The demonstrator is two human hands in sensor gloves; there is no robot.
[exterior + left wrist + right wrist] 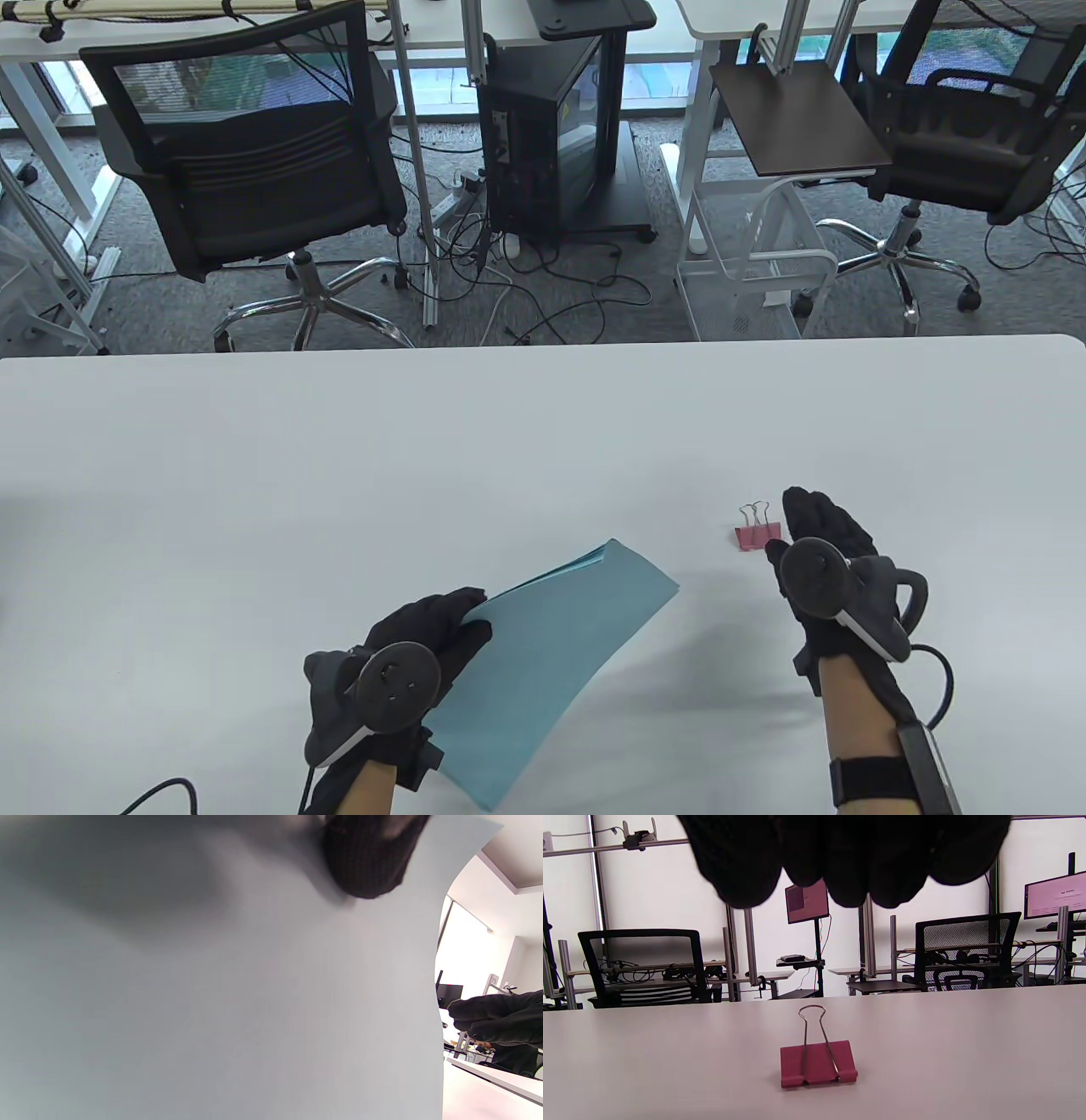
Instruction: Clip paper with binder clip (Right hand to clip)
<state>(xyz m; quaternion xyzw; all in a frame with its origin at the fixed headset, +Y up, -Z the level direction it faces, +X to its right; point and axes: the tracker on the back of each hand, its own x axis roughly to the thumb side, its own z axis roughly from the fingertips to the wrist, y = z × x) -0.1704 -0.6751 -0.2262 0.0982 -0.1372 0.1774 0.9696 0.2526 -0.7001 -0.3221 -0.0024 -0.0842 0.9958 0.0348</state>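
The pink binder clip (758,535) stands on the white surface (339,458), wire handles up, bare surface on its far side. The right hand (827,543) hovers just beside it, fingers (857,861) spread, touching nothing. Well left, the left hand (416,645) pinches the blue paper (551,654) by its near-left edge.

Both hands wear black knit gloves. On the back of the left hand (407,654) and the right hand (827,552) sits a dark grey disc-topped tracker with white trim. Black cables trail from each wrist; bare forearm skin shows.
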